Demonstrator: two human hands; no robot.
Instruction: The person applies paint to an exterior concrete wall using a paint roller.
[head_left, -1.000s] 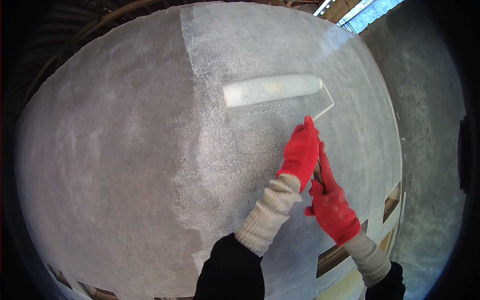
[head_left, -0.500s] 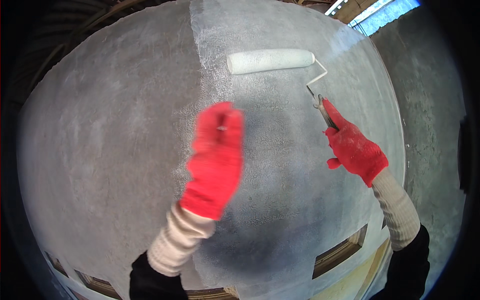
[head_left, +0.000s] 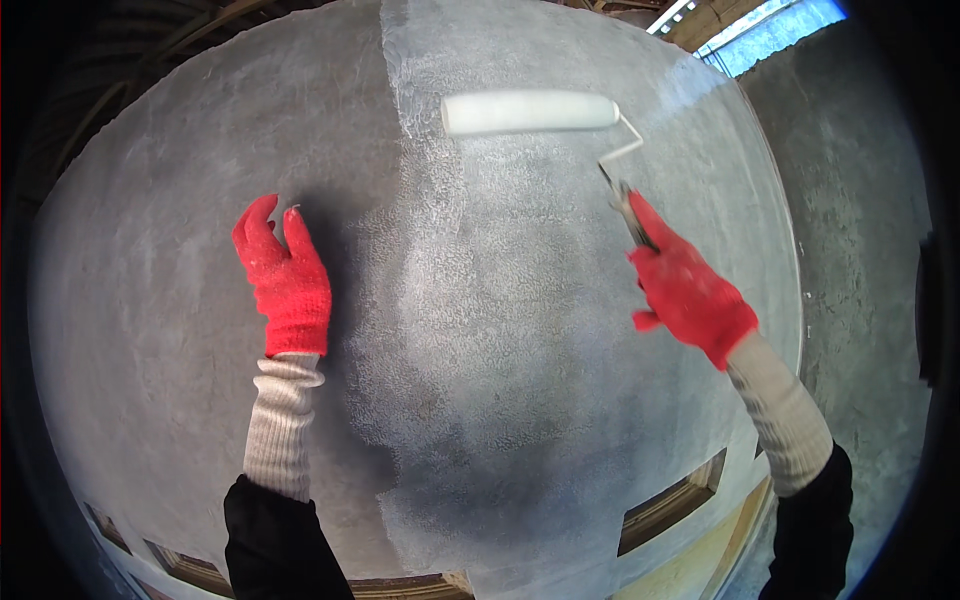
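In a red glove, my right hand grips the handle of a paint roller, its index finger stretched along the handle. The white roller sleeve lies sideways across the upper wall, joined to the handle by a bent wire frame. My left hand, gloved in red too, is raised at the left before the bare grey part of the wall; thumb and fingers are apart and hold nothing. Under and below the roller spreads a lighter, wet-looking coated area with a ragged left edge.
Wooden-framed openings run along the wall's bottom, at the right and the left. A darker side wall meets this one at the right. Roof beams show at the upper left, and a bright blue gap at the upper right.
My left hand has swung left, away from the coated area, and its fingers have spread. The roller and my right hand have shifted slightly up and to the left.
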